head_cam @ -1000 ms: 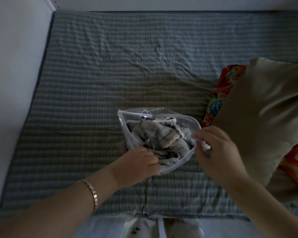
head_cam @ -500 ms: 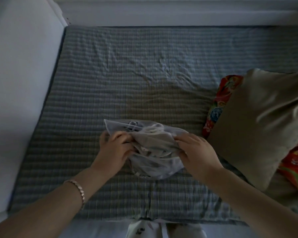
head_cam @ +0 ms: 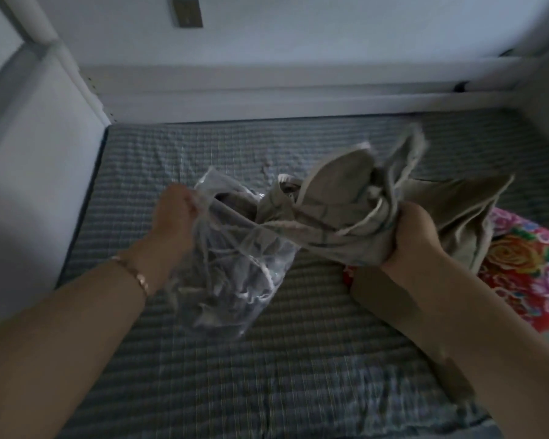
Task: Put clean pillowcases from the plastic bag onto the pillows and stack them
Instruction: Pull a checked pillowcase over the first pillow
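A clear plastic bag (head_cam: 235,280) hangs above the bed, with grey folded cloth still inside it. My left hand (head_cam: 175,213) pinches the bag's upper rim. My right hand (head_cam: 415,236) grips a grey pillowcase with white trim (head_cam: 339,191), which stretches from the bag's mouth up to the right. Behind my right hand lies an olive-brown pillow (head_cam: 457,210), resting on a red floral pillow (head_cam: 526,264) at the right edge.
The bed wears a grey-blue checked sheet (head_cam: 267,359). A white wall panel (head_cam: 29,172) bounds it on the left and a white ledge (head_cam: 267,96) runs along the far side. A small plate (head_cam: 186,11) is on the far wall.
Both hands have lifted the bag off the sheet. My right hand has pulled a pillowcase partly out to the right while my left holds the bag's rim. The view has tilted up.
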### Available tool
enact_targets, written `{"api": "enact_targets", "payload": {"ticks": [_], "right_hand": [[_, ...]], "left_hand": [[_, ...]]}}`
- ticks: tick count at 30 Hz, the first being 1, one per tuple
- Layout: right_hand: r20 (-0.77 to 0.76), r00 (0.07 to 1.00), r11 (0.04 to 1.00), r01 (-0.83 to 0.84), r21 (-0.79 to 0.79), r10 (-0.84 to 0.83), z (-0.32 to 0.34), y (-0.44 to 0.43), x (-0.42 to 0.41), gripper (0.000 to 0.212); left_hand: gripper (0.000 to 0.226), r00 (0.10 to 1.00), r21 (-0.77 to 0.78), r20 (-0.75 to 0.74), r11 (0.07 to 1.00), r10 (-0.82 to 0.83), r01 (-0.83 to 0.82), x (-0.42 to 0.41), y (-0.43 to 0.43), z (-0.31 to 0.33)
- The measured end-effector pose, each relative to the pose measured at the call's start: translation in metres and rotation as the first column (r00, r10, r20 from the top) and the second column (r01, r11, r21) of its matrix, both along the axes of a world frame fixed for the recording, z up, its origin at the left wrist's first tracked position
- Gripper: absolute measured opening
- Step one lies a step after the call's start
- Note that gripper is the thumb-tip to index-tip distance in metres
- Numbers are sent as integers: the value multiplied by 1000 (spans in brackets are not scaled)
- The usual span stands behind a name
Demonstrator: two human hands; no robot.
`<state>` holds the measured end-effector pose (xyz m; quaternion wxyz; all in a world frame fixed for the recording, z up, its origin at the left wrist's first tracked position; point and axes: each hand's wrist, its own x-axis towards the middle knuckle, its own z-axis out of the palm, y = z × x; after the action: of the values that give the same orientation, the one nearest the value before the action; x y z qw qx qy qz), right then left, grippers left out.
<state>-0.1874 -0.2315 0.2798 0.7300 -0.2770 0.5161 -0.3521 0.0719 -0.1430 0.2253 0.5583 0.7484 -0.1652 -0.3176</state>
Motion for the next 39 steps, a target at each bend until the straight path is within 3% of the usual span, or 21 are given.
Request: {"api": "enact_targets", "payload": {"ticks": [2, 4, 5, 8, 10, 11, 14, 16, 18, 20, 21, 23, 25, 26, 28, 30, 32, 34, 36, 38, 39], "right_hand": [[19, 979, 979, -205, 20, 205, -2, 9, -5, 40], [9, 927, 924, -375, 68, 376, -11, 17, -8, 39], [-15, 891, 885, -450, 119, 455, -17, 23, -10, 35], [-126, 855, 844, -454, 287, 503, -41, 43, -2, 23], [-93, 898, 867, -381, 322, 429, -54, 56, 12, 11], [-71, 911, 874, -365, 321, 406, -59, 60, 18, 10], [-36, 909, 889, -399, 225, 416, -56, 67, 29, 21], [-3, 901, 895, -431, 115, 434, -43, 62, 25, 23], [9, 916, 915, -401, -33, 402, -28, 50, 13, 14], [-185, 928, 904, -361, -230, 323, -20, 35, -6, 9], [-346, 907, 875, -356, -328, 239, -18, 27, -17, 9], [-603, 794, 807, -309, -504, -73, -10, 11, -39, 7], [-636, 734, 808, -213, -550, -239, -8, -9, -61, 10], [-635, 737, 838, -182, -514, -229, -12, -19, -70, 14], [-704, 699, 895, -227, -384, -126, -23, -28, -78, 23], [-812, 582, 919, -299, -257, -38, -35, -27, -81, 33], [-854, 520, 925, -329, -191, 9, -31, -16, -77, 60], [-809, 587, 773, -497, -395, -36, -13, -4, -69, 92], [-784, 610, 377, -757, -533, 116, 6, 7, -60, 98], [-866, 401, 79, -915, -396, 298, 12, 18, -51, 64], [-904, 270, 27, -961, -277, 333, 12, 25, -49, 43]], "left_hand": [[33, 899, 110, 336, 959, -283, 261, -1, -15, 9], [32, 628, 316, 568, 846, -532, 430, 3, -22, -4], [38, 491, 460, 570, 751, -659, 474, 3, -23, -14], [20, 315, 780, 351, 462, -882, 423, -10, -6, -37], [33, 258, 830, 104, 227, -960, 510, -22, 9, -53], [48, 274, 755, 6, 184, -962, 629, -30, 16, -54], [63, 457, 322, -189, 385, -869, 865, -56, 25, -53], [46, 462, 111, -297, 451, -835, 886, -72, 29, -45], [27, 500, 90, -197, 492, -843, 866, -80, 31, -39], [24, 561, 72, -62, 556, -826, 828, -85, 32, -30], [24, 616, -23, -48, 617, -786, 786, -88, 31, -23], [16, 764, -292, -235, 793, -602, 535, -91, 25, 1], [10, 862, -381, -337, 892, -379, 243, -85, 15, 24], [5, 930, -337, -260, 927, -259, 164, -79, 9, 30], [18, 988, -210, 104, 968, -114, 134, -74, 1, 39], [17, 888, -158, 443, 964, -123, 213, -83, -3, 51], [12, 733, -111, 623, 896, -274, 430, -96, -4, 62], [9, 484, 111, 699, 749, -526, 654, -109, -3, 71], [11, 250, 290, 675, 562, -694, 775, -127, 0, 80], [12, 210, 250, 609, 436, -765, 864, -142, 5, 91], [12, 208, 217, 570, 390, -795, 895, -145, 7, 95]]}}
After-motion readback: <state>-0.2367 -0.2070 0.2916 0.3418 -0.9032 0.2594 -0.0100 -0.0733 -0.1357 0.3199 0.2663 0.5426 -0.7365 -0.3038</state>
